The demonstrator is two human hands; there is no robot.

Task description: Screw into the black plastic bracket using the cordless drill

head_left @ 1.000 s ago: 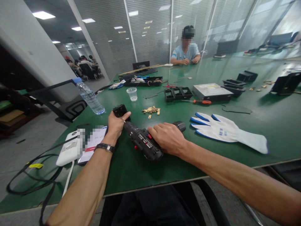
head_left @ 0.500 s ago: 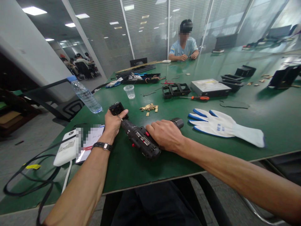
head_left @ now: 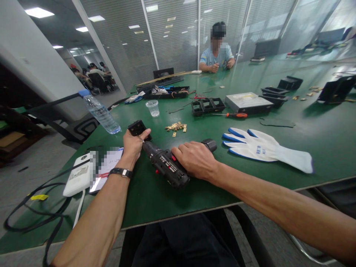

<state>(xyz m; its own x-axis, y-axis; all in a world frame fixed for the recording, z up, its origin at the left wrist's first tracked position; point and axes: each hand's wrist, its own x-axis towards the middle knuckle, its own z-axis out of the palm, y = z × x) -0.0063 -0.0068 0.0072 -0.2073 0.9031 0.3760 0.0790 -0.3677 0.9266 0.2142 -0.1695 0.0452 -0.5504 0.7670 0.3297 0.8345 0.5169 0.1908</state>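
The drill's (head_left: 167, 163) front end pointed away from the person and to the left, straight toward the block (head_left: 137, 127), so the line between tip and block mattered most. The drill's long axis ran slantwise, from its rear end near the surface's (head_left: 155, 211) close edge up to the bit (head_left: 141, 139) at the block's near side. Whether the tip touched the block or stopped just short could not be told.

The right hand (head_left: 196, 159) was wrapped around the drill's handle, to the right of its body, with the battery end (head_left: 210, 144) showing beyond. The left hand (head_left: 132, 144) gripped the block from its near side, thumb along the right; it was much nearer the bit than the right hand was. The brass pieces (head_left: 175, 127) lay in a pile to the right of the block, well apart from the bit.
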